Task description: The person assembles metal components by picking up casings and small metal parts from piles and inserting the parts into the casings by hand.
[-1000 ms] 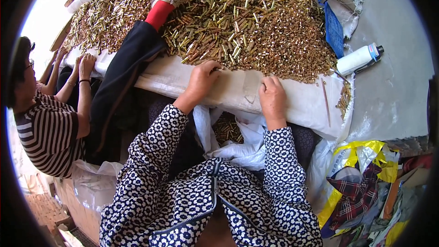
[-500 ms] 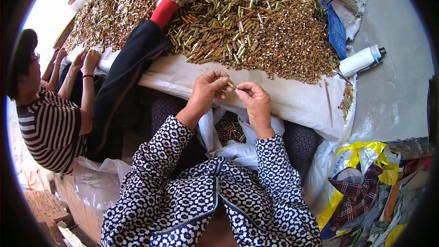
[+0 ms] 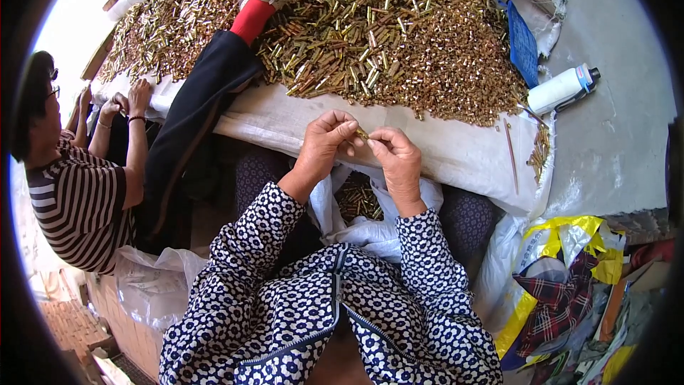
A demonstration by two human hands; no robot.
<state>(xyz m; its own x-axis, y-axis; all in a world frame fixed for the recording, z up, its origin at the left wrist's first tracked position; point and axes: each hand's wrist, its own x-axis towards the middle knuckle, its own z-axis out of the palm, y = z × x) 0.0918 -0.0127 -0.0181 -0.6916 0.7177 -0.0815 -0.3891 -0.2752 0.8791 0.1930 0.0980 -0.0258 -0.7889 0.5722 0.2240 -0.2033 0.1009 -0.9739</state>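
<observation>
Between my two hands is a small brass-coloured metal tube (image 3: 362, 133), pinched at both ends above the near edge of the cloth-covered table. My left hand (image 3: 328, 140) grips one end with thumb and forefinger. At the other end, my right hand (image 3: 394, 157) has its fingertips closed on the piece; whether a second small part sits there is hidden. Long tubes lie heaped in a pile (image 3: 342, 36) beyond my hands, with many short ring-like metal pieces (image 3: 463, 64) to its right. Below my hands, an open white sack (image 3: 385, 232) holds more tubes (image 3: 358, 202).
At left sits a co-worker in a striped shirt (image 3: 78, 207), hands at the table edge. Another person's dark-trousered leg (image 3: 203, 100) stretches onto the pile. A white bottle (image 3: 561, 91), a thin stick (image 3: 511, 157) and a blue cloth (image 3: 522, 43) lie right; bags (image 3: 534, 242) stand lower right.
My hands stay nearly in place, and the tube between them has turned slightly. The co-worker's hands at left have shifted.
</observation>
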